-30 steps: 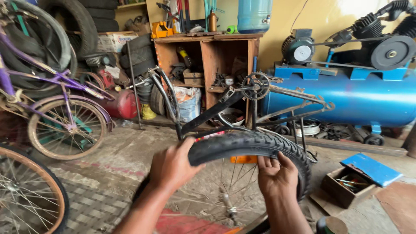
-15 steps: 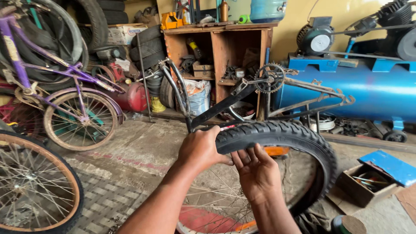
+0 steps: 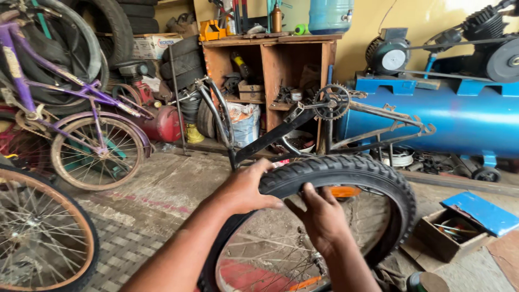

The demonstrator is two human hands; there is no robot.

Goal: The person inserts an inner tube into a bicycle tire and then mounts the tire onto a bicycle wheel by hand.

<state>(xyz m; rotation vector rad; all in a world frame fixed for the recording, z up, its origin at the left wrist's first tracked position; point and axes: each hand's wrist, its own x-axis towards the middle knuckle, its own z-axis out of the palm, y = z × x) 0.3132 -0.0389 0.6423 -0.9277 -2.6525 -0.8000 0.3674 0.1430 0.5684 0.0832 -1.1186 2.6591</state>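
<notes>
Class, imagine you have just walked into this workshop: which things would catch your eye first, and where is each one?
Front and centre, the left hand and right hand both grip the top of a knobbly black bicycle tyre on its spoked wheel. Behind it on the right lies a big blue compressor tank. On the left, a purple bicycle leans against stacked old tyres.

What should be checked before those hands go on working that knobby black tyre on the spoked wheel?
1. Left hand grips the tyre at its top: ok.
2. Right hand has fingers at the tyre's inner edge: ok.
3. Tyre seated on the rim all round: cannot tell, the lower part is out of view.
4. Spokes free of the hands: ok.
5. Upturned bike frame behind stands apart from the wheel: ok.
</notes>
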